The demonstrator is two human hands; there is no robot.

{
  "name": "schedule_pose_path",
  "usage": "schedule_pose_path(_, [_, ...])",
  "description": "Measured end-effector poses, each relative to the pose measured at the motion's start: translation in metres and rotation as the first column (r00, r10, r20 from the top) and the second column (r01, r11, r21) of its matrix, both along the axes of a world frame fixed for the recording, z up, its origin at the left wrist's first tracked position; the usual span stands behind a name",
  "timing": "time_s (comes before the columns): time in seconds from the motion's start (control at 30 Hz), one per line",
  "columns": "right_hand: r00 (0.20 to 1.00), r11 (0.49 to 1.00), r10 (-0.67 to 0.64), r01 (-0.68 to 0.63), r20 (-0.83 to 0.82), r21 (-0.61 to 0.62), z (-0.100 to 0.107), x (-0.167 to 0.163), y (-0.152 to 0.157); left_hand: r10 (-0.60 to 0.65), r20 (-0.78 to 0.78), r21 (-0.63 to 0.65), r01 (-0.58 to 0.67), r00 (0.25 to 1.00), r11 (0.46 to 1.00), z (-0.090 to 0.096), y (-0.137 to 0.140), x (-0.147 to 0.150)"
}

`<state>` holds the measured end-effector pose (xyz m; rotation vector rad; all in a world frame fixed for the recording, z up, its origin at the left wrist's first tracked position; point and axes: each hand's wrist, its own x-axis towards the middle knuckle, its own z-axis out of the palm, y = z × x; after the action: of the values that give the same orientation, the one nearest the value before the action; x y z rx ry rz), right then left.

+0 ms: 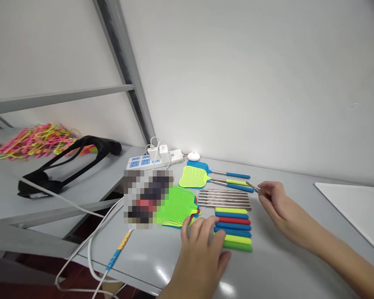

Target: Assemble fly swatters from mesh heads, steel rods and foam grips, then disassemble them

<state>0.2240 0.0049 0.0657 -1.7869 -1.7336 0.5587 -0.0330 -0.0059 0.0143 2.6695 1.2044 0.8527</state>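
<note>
My right hand (276, 201) pinches a slim silver metal rod (258, 189), whose far end points left past the tip of a fly swatter's handle. My left hand (202, 245) is spread palm down, fingertips by the left ends of several coloured foam handle grips (233, 220) in yellow, blue, red and green. Left of those fingers lies a stack of loose swatter heads, a green one (180, 203) on top. A row of silver telescopic rods (224, 199) lies between the hands. Behind it are fly swatters with handles on, including a yellow one (193, 177) and a blue one (198, 167).
A white power strip (174, 157) with plugs stands near the wall, beside a round white device (193, 156). White cables (90, 241) hang at the table's left edge. A black headset-like frame (71, 166) and a colourful heap (40, 141) sit on the left shelf. A white board (355, 207) lies right.
</note>
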Motion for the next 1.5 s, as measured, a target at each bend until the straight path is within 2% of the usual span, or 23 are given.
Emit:
schedule_pose_path(0.07, [0.992,0.996,0.079,-0.075,0.095,-0.047,0.005,-0.01,0.02,0.008,0.013,0.037,-0.009,1.0,0.999,-0.003,0.001,0.001])
schedule_pose_path(0.17, [0.953,0.973,0.229,-0.227,0.197,-0.03,0.006,-0.028,0.054,0.008,0.026,0.112,-0.01,1.0,0.994,-0.007,0.003,0.001])
schedule_pose_path(0.3, [0.884,0.918,0.386,-0.395,0.263,-0.021,-0.004,-0.044,0.087,0.006,0.031,0.18,-0.012,0.999,0.984,-0.014,0.005,0.002])
schedule_pose_path(0.4, [0.863,0.897,0.432,-0.44,0.264,-0.029,-0.014,-0.049,0.099,0.02,0.05,0.206,-0.03,0.999,0.978,-0.019,0.006,0.004])
schedule_pose_path(0.73, [0.845,0.894,0.417,-0.447,0.336,0.014,-0.02,-0.055,0.099,0.049,0.059,0.231,-0.061,0.997,0.971,-0.025,0.008,0.007])
schedule_pose_path(1.0, [0.803,0.869,0.459,-0.494,0.379,-0.005,-0.02,-0.044,0.1,0.027,0.057,0.173,-0.036,0.998,0.984,-0.022,0.007,0.004])
schedule_pose_path(1.3, [0.776,0.872,0.419,-0.488,0.471,0.028,-0.02,-0.048,0.094,0.002,0.04,0.139,-0.008,0.999,0.99,-0.02,0.006,0.003])
schedule_pose_path(1.37, [0.782,0.875,0.404,-0.481,0.475,0.049,-0.019,-0.046,0.097,-0.001,0.047,0.133,-0.006,0.999,0.991,-0.021,0.006,0.002])
schedule_pose_path(1.5, [0.832,0.913,0.327,-0.401,0.448,0.077,-0.019,-0.037,0.111,-0.011,0.05,0.125,0.005,0.999,0.992,-0.022,0.006,0.002])
